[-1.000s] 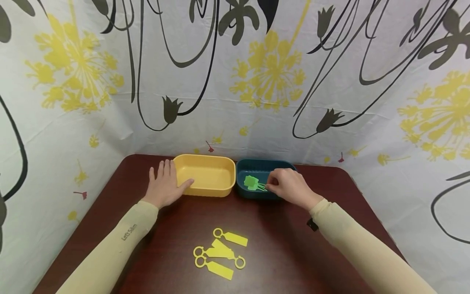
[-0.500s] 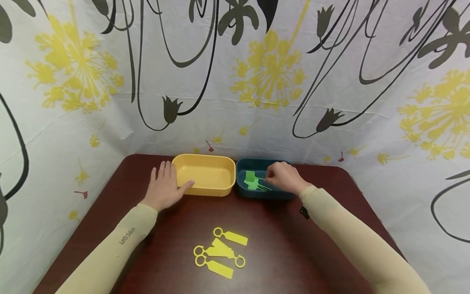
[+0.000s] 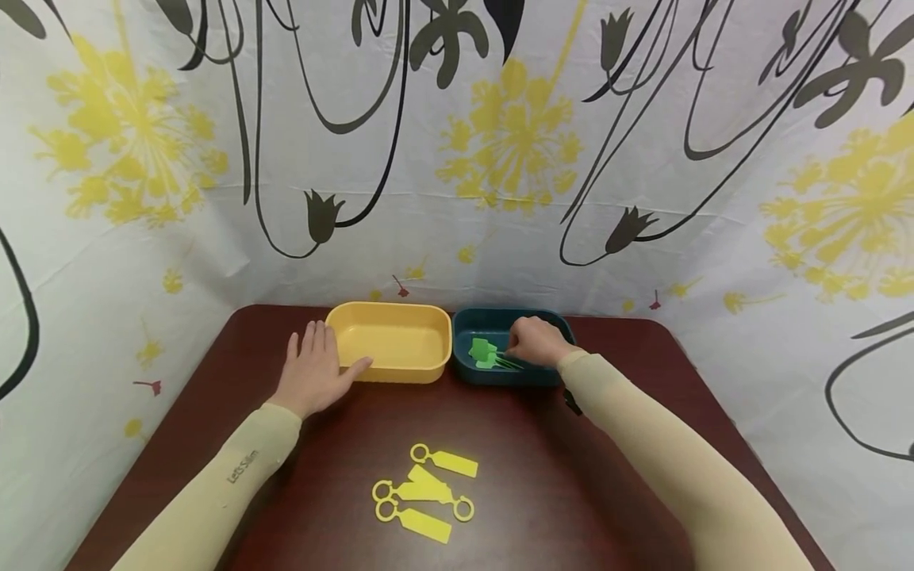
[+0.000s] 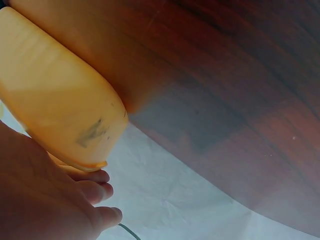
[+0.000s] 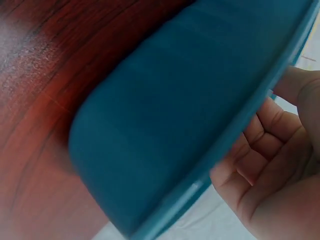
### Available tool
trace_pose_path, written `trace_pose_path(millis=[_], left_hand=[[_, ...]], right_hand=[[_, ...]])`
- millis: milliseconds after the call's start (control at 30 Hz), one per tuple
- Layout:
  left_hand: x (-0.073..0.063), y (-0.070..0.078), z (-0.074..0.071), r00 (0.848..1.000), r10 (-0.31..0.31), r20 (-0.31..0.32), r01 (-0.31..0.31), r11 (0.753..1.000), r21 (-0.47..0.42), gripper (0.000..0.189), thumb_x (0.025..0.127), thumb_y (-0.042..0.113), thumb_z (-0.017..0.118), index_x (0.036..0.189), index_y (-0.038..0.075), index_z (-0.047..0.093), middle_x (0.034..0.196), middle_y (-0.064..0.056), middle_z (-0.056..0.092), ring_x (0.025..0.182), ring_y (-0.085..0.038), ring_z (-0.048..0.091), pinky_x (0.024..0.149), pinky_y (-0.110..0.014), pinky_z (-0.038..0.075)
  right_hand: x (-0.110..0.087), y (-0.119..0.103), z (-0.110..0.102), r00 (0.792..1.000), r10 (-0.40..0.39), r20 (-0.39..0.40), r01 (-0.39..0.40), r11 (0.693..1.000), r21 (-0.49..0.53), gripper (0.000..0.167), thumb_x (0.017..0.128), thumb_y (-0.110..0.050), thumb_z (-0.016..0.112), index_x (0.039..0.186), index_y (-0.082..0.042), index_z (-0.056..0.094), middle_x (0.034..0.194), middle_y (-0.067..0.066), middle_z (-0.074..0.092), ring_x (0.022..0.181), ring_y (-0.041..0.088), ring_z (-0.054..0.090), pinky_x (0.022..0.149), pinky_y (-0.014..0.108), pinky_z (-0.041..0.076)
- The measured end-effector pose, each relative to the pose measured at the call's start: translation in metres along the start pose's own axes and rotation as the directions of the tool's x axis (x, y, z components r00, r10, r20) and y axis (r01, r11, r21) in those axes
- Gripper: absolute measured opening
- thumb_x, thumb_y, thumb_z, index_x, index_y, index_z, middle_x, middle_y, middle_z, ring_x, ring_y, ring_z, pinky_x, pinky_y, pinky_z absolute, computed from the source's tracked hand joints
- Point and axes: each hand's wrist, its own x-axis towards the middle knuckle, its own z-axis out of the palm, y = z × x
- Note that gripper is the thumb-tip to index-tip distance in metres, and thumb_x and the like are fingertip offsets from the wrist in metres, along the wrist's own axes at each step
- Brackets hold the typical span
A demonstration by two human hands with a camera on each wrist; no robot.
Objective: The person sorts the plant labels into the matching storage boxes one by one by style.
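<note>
My left hand (image 3: 311, 374) rests with straight fingers against the left end of a yellow plastic bin (image 3: 403, 373), its thumb along the front rim. In the left wrist view its fingertips show just past the bin's rim (image 4: 92, 166). Over the dark blue bin (image 3: 508, 379) my right hand (image 3: 539, 341) has curled fingers and pinches the thin tail of a green tag (image 3: 481, 347). Other green tags (image 3: 489, 365) with thin tails lie beneath it in the bin. The right wrist view shows the blue bin's outer wall (image 5: 165, 105) and the curled fingers behind its rim; the tag is hidden there.
Several yellow ring tags (image 3: 426, 523) lie loosely grouped on the dark red-brown table (image 3: 543, 492), in front of the bins. The two bins stand side by side near the back edge. A patterned white cloth (image 3: 400, 206) hangs behind and around the table.
The right hand has shifted slightly left over the blue bin, and the green tag has changed its tilt. The left hand keeps its place on the yellow bin. The head view has turned slightly.
</note>
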Motion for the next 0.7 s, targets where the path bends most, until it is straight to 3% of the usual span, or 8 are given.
trace_pose_path(millis=[400,700], left_hand=[[-0.003,-0.001,0.003,1.0,0.005,0.005,-0.005,1.0,0.008,0.119,0.089,0.084,0.03,0.154,-0.015,0.015,0.16,-0.033,0.015,0.149,-0.048,0.011,0.116,-0.064,0.001],[-0.003,-0.001,0.003,1.0,0.007,-0.008,-0.007,1.0,0.008,0.117,0.09,0.082,0.032,0.153,-0.015,0.015,0.16,-0.034,0.013,0.149,-0.048,0.011,0.117,-0.063,0.0]], right_hand=[[0.008,0.013,0.015,0.997,0.016,0.072,-0.018,0.999,0.033,0.009,0.092,-0.023,0.076,0.091,-0.015,0.078,0.092,-0.003,0.07,0.076,0.014,0.063,0.071,0.038,0.054],[0.011,0.014,0.019,0.998,0.027,0.064,-0.028,0.999,0.019,0.007,0.091,-0.025,0.077,0.091,-0.018,0.079,0.09,-0.005,0.07,0.076,0.012,0.063,0.072,0.038,0.055]])
